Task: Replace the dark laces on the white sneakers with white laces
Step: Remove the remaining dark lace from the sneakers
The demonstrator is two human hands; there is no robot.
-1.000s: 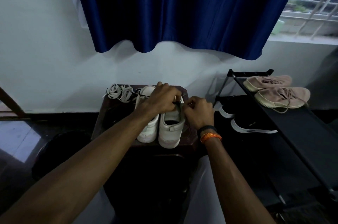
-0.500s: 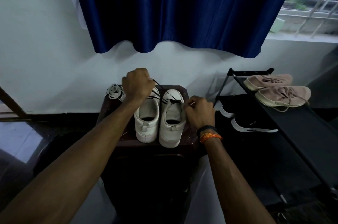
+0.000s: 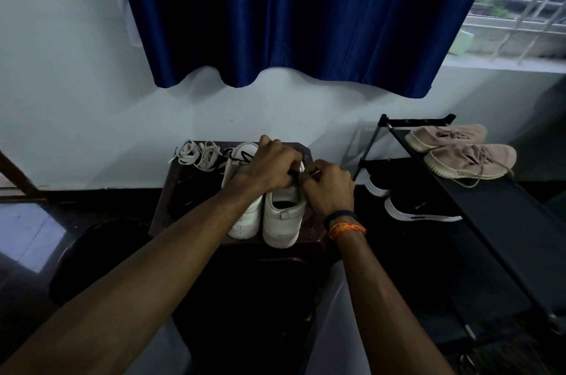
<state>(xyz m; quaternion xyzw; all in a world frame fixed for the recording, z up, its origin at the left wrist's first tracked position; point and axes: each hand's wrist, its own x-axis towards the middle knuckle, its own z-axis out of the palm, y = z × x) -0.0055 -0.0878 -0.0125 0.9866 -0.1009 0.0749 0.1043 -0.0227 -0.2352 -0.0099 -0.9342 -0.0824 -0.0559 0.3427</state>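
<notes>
My left hand (image 3: 271, 168) pinches the dark lace (image 3: 294, 173) and my right hand (image 3: 329, 188) grips the right white sneaker (image 3: 283, 215). Both sneakers and white laces (image 3: 199, 155) sit on a dark surface (image 3: 180, 191) against the pale wall (image 3: 76, 99), under a blue curtain (image 3: 306, 16), shoe rack (image 3: 490, 206) beside.

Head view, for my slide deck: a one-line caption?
Both hands, left hand and right hand, work the dark lace on the right white sneaker.

Two white sneakers (image 3: 281, 215) are seen side by side, heels toward the camera; a dark lace (image 3: 242, 156) is threaded on the left one, white laces (image 3: 199, 155) piled just beside.
</notes>
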